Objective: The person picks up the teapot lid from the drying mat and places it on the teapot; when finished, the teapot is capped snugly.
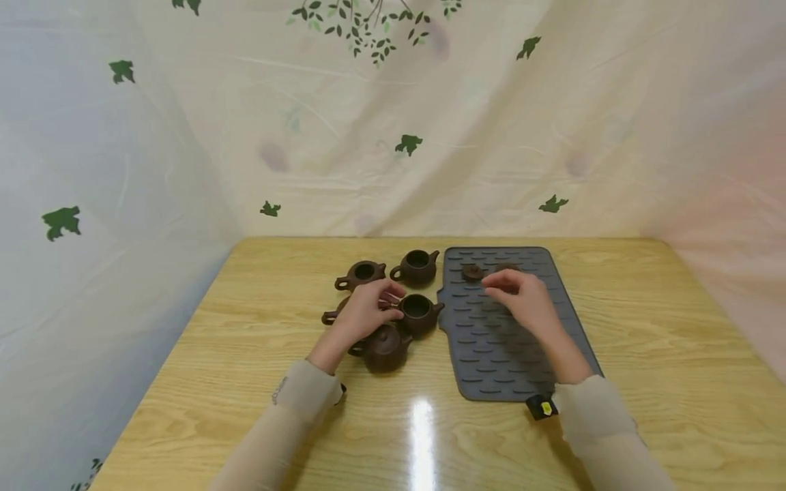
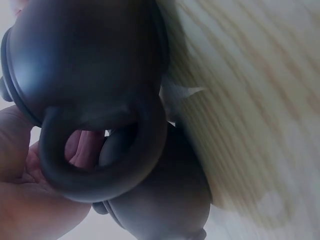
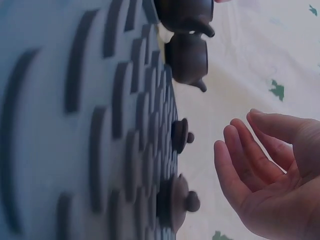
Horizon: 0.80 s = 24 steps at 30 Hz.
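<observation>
Lid handling seemingly in hand: left hand [image 1: 367, 308] among dark teapots [image 1: 385, 356] at centre frame, grip unclear; right hand [image 1: 525, 299], loosely curved, empty, above the grey mat [image 1: 469, 372], right of centre, near two lids [image 3: 176, 202]; next move likely needs a light knob pinch.

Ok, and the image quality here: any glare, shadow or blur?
Head view: a bright glare streak on the table, shadow across the grey mat; left wrist view: the nearest teapot dark, the table pale and hazy; right wrist view: bluish cast, the mat's closest ridges blurred.
</observation>
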### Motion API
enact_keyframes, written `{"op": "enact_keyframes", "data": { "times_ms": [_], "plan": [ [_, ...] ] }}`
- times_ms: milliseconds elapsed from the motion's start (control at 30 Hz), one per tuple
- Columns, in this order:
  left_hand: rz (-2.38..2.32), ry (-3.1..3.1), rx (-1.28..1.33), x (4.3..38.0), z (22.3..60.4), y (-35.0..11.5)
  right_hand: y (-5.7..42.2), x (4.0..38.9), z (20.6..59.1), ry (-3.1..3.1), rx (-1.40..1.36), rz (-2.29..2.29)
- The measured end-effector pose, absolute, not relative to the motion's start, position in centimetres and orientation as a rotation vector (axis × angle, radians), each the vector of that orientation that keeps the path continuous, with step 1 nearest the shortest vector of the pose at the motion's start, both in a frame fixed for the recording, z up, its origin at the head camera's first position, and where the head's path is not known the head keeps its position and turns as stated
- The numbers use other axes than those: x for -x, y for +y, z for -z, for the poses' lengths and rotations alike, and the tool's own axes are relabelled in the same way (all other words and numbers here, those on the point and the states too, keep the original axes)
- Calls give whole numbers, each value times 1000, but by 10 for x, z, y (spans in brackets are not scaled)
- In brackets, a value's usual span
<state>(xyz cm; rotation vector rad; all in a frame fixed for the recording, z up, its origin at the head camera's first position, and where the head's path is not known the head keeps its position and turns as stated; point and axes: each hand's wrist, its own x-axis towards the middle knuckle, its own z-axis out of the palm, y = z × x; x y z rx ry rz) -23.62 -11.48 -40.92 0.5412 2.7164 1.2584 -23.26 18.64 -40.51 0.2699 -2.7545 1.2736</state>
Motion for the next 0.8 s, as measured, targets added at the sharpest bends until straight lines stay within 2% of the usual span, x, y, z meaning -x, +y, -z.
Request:
{"op": "enact_keyframes", "data": {
  "times_ms": [800],
  "plan": [
    [-1114,2764,-526,236,405,-110,230,231,416,-2732,-60,-1243]
  ]
}}
